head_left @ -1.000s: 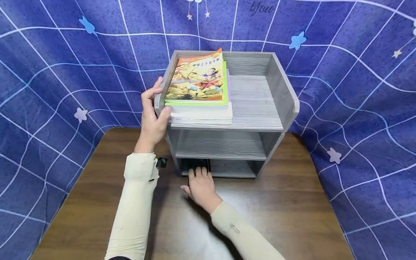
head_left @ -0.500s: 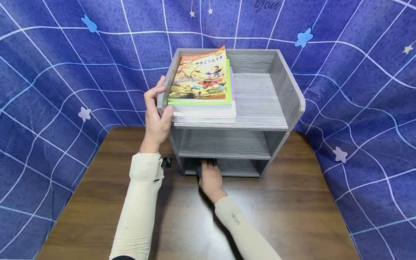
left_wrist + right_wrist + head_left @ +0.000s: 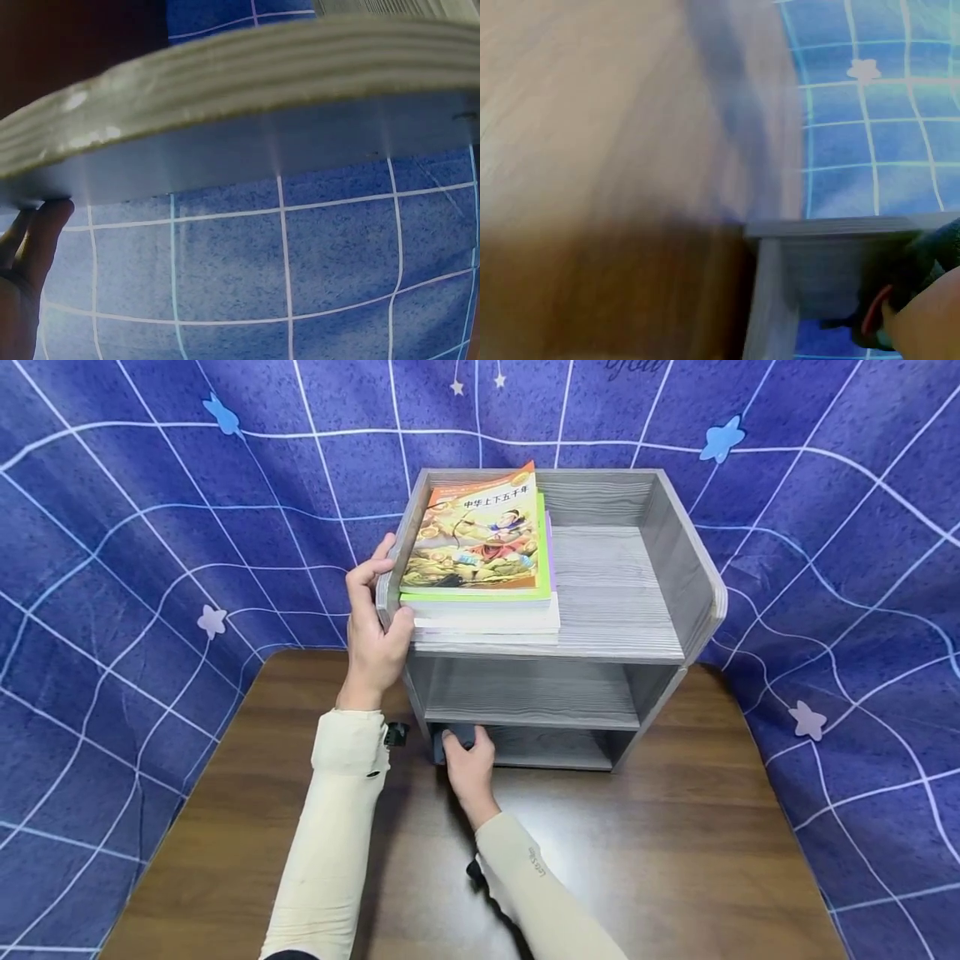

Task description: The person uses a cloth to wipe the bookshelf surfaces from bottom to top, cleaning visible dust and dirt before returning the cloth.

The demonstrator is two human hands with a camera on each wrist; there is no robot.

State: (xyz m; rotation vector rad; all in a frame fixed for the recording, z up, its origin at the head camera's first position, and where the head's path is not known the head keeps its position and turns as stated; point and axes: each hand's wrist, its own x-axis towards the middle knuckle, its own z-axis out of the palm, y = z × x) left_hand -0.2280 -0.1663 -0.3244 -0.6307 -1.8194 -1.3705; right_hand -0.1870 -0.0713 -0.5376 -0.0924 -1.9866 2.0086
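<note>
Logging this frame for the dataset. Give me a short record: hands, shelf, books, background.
Left hand: grips left side of shelf
Right hand: in front of bottom compartment, left part, at dark object; exact grip unclear
Shelf: gray, upright on brown table
Book stack: lying flat on top level, left side; illustrated cover up
Dark object: in bottom compartment, partly hidden; kind unclear
Background: blue curtain with white lines and stars
</note>
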